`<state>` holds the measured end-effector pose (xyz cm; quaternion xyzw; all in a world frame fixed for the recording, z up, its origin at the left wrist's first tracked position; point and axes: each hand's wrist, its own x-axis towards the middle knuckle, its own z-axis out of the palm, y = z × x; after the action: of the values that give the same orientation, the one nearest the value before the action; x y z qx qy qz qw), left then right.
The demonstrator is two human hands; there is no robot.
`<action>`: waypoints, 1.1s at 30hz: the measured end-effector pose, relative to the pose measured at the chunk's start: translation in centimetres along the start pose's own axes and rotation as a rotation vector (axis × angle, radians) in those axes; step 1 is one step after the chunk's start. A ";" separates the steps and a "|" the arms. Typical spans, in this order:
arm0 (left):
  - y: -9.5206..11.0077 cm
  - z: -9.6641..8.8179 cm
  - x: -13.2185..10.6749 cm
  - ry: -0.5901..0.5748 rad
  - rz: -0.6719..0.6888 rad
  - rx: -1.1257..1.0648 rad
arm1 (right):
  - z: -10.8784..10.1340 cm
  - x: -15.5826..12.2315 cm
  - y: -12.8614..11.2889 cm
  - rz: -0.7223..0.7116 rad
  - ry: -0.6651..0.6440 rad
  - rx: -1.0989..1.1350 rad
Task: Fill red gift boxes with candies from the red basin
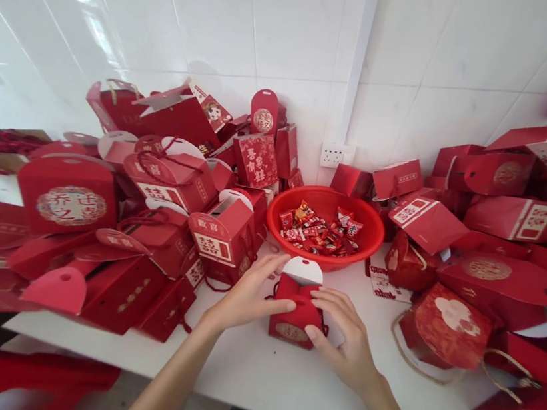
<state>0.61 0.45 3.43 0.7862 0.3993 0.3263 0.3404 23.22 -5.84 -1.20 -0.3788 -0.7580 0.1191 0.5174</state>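
While touching box [291, 332] with left hand [258, 292] and right hand [346, 329], both half-open, can read “歡喜” on carton [222, 245] at ten o'clock.

There were two bare hands, one left hand [255, 290] and one right hand [345, 329], at one small red cardboard box [295, 314]. One round red plastic basket [372, 226], one white plastic wall socket [333, 156], one white table [252, 370] and one red plastic stool [45, 370] showed. Other red cardboard boxes [70, 198] exceeded twenty, and red-wrapped packets [354, 228] exceeded ten; overlap prevented exact counts.
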 end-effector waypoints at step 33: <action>-0.3 1.1 -1.6 -0.018 -0.179 -0.067 | -1.7 1.7 -0.5 0.600 0.125 0.440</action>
<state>0.64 -1.04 2.18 0.7385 0.4536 0.3008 0.3980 24.13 -5.34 1.00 -0.4703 -0.5369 0.4020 0.5736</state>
